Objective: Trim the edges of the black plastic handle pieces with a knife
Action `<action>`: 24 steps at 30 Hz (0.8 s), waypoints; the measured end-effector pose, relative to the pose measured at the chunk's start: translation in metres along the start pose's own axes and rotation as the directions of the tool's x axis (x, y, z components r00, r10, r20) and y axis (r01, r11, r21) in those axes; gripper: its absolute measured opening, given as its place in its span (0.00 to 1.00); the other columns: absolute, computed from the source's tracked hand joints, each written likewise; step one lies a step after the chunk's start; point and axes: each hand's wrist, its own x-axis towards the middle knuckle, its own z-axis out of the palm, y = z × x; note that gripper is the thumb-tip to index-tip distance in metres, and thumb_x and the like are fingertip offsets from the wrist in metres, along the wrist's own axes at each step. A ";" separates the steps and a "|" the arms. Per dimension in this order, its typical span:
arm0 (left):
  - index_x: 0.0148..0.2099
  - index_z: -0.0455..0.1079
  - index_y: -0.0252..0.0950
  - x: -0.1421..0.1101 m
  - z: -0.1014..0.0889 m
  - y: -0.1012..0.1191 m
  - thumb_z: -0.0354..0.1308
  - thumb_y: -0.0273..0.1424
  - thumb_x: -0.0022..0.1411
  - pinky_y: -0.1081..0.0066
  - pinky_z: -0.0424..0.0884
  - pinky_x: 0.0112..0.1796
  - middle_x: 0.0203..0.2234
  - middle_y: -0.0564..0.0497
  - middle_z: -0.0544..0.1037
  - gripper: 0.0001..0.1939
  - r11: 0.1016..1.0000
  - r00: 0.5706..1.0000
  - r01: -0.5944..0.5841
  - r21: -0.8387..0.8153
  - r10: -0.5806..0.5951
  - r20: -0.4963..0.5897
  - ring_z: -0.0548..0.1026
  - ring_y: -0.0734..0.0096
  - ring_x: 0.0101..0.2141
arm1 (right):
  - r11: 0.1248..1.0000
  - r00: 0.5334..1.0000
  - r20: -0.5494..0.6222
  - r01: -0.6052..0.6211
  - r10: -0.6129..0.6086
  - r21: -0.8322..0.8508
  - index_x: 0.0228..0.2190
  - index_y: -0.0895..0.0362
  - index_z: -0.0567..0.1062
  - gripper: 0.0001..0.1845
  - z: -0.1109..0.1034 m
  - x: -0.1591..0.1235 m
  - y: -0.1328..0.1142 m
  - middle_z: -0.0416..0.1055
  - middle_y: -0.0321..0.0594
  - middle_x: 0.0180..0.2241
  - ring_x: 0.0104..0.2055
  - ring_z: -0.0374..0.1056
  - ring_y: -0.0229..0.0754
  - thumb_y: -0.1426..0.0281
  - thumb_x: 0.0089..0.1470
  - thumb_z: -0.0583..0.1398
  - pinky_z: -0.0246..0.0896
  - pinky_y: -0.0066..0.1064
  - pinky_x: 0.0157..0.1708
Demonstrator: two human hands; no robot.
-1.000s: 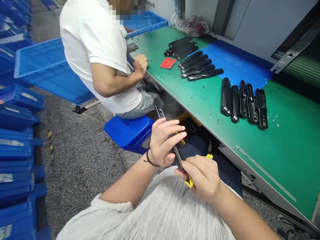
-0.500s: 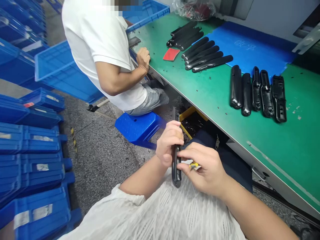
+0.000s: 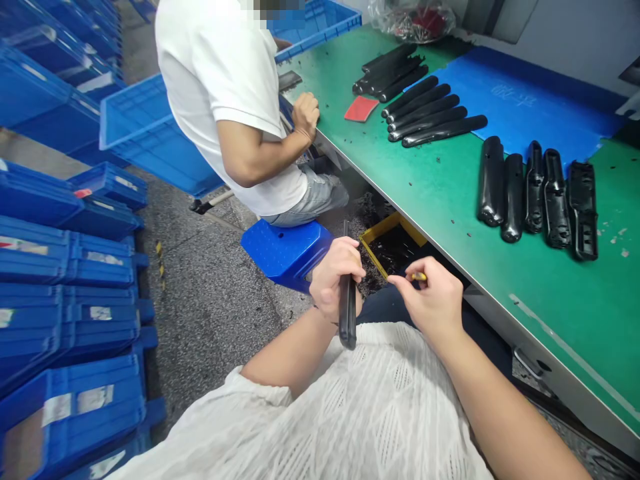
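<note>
My left hand (image 3: 334, 277) is closed around a long black plastic handle part (image 3: 347, 313), held upright over my lap. My right hand (image 3: 434, 301) is closed on a small yellow-handled tool (image 3: 418, 276), a little to the right of the part and apart from it. On the green bench (image 3: 450, 200) lie a row of several black handle parts (image 3: 537, 193) at the right. Further back lie more long black parts (image 3: 425, 113), partly on a blue mat (image 3: 525, 107).
A person in a white shirt (image 3: 225, 80) sits on a blue stool (image 3: 285, 250) at the bench, one hand (image 3: 305, 115) at its edge. A yellow bin of black scraps (image 3: 393, 248) stands under the bench. Blue crates (image 3: 65, 280) are stacked on the left. A red pad (image 3: 361, 108) lies on the bench.
My right hand has come off the black part and moved right with the yellow tool. My left hand turned the part upright. My view shifted left.
</note>
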 end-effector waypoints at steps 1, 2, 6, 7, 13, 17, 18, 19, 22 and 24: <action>0.25 0.63 0.40 0.000 -0.005 -0.001 0.35 0.50 0.74 0.54 0.70 0.37 0.14 0.54 0.62 0.31 0.999 0.997 0.044 0.027 -0.046 0.061 0.65 0.67 0.19 | 0.988 0.997 0.051 -0.053 0.061 -0.145 0.40 0.54 0.75 0.12 0.004 0.003 0.010 0.74 0.37 0.34 0.31 0.69 0.40 0.64 0.57 0.69 0.60 0.31 0.28; 0.23 0.62 0.41 0.000 -0.010 -0.002 0.34 0.52 0.74 0.53 0.70 0.37 0.14 0.52 0.63 0.33 0.994 0.986 0.089 0.059 -0.096 0.133 0.66 0.66 0.19 | 0.961 0.988 0.107 -0.078 0.110 -0.265 0.47 0.54 0.74 0.18 0.008 0.006 0.018 0.74 0.40 0.39 0.32 0.70 0.41 0.63 0.57 0.69 0.58 0.31 0.27; 0.23 0.58 0.42 0.000 -0.030 -0.006 0.30 0.56 0.73 0.53 0.69 0.37 0.16 0.49 0.66 0.35 0.964 0.897 0.186 0.190 -0.245 0.367 0.67 0.62 0.22 | 0.935 0.950 0.310 0.089 0.023 -0.343 0.56 0.57 0.70 0.17 0.010 0.006 0.022 0.71 0.46 0.45 0.37 0.71 0.43 0.71 0.67 0.56 0.60 0.32 0.31; 0.23 0.58 0.42 0.001 -0.033 -0.006 0.30 0.56 0.73 0.53 0.69 0.37 0.17 0.49 0.66 0.35 0.962 0.887 0.182 0.201 -0.249 0.388 0.67 0.62 0.22 | 0.936 0.943 0.330 0.163 -0.054 -0.312 0.53 0.58 0.71 0.15 0.006 0.004 0.018 0.71 0.45 0.42 0.37 0.69 0.43 0.73 0.68 0.52 0.60 0.33 0.33; 0.24 0.60 0.41 0.012 -0.029 -0.003 0.35 0.47 0.74 0.55 0.68 0.36 0.17 0.49 0.65 0.29 0.994 0.884 0.047 0.097 -0.087 0.460 0.64 0.65 0.22 | 0.871 0.816 0.430 0.476 -0.386 -0.121 0.48 0.59 0.73 0.14 -0.039 0.007 -0.026 0.67 0.40 0.32 0.32 0.58 0.42 0.72 0.69 0.50 0.51 0.35 0.32; 0.25 0.59 0.41 0.022 -0.023 0.001 0.36 0.46 0.73 0.56 0.66 0.35 0.17 0.50 0.65 0.27 0.997 0.847 -0.035 0.062 -0.004 0.531 0.64 0.65 0.22 | 0.905 0.758 0.547 0.425 -0.356 0.001 0.37 0.57 0.72 0.26 -0.055 0.010 -0.044 0.64 0.35 0.29 0.30 0.57 0.38 0.45 0.66 0.55 0.48 0.33 0.30; 0.25 0.59 0.40 0.023 -0.022 0.002 0.36 0.45 0.73 0.56 0.66 0.35 0.17 0.50 0.65 0.27 0.997 0.840 -0.051 0.055 0.013 0.542 0.64 0.64 0.22 | 0.909 0.755 0.558 0.417 -0.343 -0.006 0.34 0.56 0.70 0.28 -0.055 0.010 -0.046 0.64 0.34 0.28 0.29 0.56 0.37 0.42 0.64 0.55 0.46 0.32 0.29; 0.25 0.59 0.40 0.024 -0.022 0.002 0.36 0.45 0.73 0.56 0.66 0.35 0.17 0.50 0.65 0.26 0.997 0.834 -0.067 0.049 0.029 0.551 0.64 0.64 0.23 | 0.910 0.757 0.563 0.414 -0.331 -0.021 0.31 0.55 0.69 0.30 -0.054 0.011 -0.048 0.63 0.34 0.27 0.28 0.55 0.36 0.40 0.63 0.55 0.44 0.32 0.28; 0.26 0.60 0.40 0.025 -0.021 0.003 0.37 0.43 0.73 0.56 0.65 0.34 0.17 0.50 0.65 0.25 0.994 0.820 -0.103 0.045 0.059 0.570 0.64 0.64 0.23 | 0.897 0.773 0.537 0.437 -0.339 -0.063 0.27 0.55 0.65 0.31 -0.049 0.011 -0.050 0.61 0.32 0.24 0.25 0.51 0.35 0.41 0.64 0.54 0.37 0.33 0.26; 0.26 0.60 0.40 0.024 -0.021 0.003 0.37 0.43 0.73 0.56 0.64 0.33 0.18 0.50 0.65 0.25 0.992 0.819 -0.111 0.054 0.060 0.570 0.64 0.63 0.23 | 0.879 0.781 0.505 0.469 -0.366 -0.088 0.25 0.55 0.64 0.31 -0.047 0.012 -0.050 0.59 0.32 0.22 0.24 0.48 0.34 0.42 0.65 0.53 0.35 0.34 0.25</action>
